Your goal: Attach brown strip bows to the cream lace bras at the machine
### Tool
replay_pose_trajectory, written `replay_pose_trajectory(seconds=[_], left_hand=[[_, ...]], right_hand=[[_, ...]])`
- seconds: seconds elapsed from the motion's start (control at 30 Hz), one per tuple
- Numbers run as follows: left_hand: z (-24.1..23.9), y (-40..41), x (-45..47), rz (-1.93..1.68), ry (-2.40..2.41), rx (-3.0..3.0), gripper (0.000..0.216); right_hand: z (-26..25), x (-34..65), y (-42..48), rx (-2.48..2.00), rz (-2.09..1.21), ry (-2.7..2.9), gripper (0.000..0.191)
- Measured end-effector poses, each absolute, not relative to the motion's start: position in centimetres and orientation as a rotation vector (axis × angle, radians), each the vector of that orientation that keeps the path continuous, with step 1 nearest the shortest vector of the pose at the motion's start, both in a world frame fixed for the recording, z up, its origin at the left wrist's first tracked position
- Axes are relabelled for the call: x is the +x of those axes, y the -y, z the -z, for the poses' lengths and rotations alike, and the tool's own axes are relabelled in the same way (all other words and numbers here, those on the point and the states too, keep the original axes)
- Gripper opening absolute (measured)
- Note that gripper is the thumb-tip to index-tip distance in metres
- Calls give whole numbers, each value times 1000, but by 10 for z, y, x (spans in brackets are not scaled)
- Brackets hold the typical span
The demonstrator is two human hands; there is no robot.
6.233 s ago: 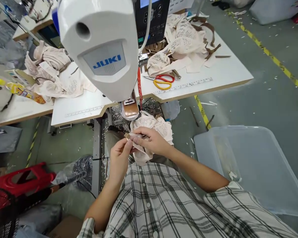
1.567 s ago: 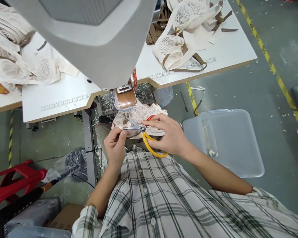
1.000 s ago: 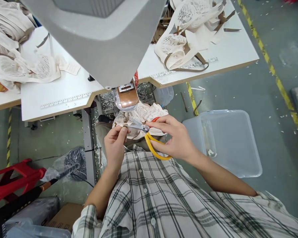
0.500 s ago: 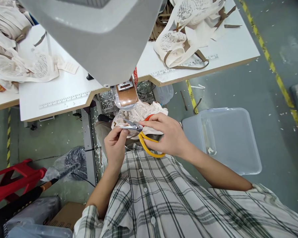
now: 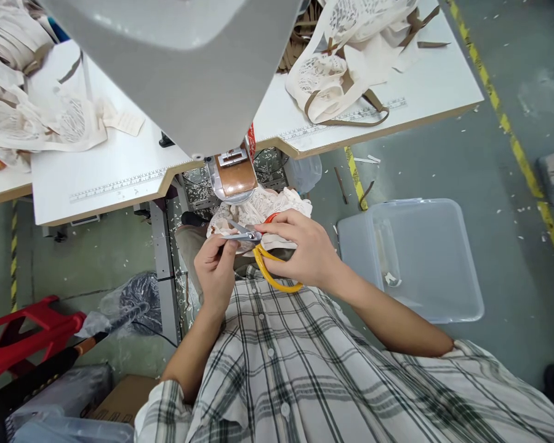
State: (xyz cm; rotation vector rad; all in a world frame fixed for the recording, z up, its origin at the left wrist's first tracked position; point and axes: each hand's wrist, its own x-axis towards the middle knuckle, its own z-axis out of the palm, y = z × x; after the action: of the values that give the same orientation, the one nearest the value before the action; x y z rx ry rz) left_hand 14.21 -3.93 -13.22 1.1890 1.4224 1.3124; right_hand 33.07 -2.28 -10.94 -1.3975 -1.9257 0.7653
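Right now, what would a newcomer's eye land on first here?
Probably the red and yellow scissors, held open in the right hand and pointing toward the left hand. The big pale machine head looming at top centre would come next. At lower left, a bright red plastic frame stands out against the green floor.

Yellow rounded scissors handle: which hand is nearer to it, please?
Right. The right hand holds the yellow rounded scissors handle; the left hand is apart from it, by the grey metal blades.
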Motion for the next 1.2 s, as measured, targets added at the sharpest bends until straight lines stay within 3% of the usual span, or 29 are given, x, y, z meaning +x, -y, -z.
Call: replay_pose_trajectory(seconds=[0.57,0.83,1.0,1.13,1.2], left_hand=[[138,37,135,-1274,-1472,959,19],[132,33,132,-1217,-1414,804,20],[122,23,100,-826,-1539,1224,27],[111,14,60,-347,-1917,1814,38],[105,11,45,-164,-1972,2035,34]], right_hand=[[118,340,25,-1399,-918,1737,41],[128,372,13,-1523,-830,1818,45],[135,402,-46,-1732,-617,1870,50],[124,411,-120,-1874,-482,1934,50],[117,412,-154,-1913,-425,1987,51]])
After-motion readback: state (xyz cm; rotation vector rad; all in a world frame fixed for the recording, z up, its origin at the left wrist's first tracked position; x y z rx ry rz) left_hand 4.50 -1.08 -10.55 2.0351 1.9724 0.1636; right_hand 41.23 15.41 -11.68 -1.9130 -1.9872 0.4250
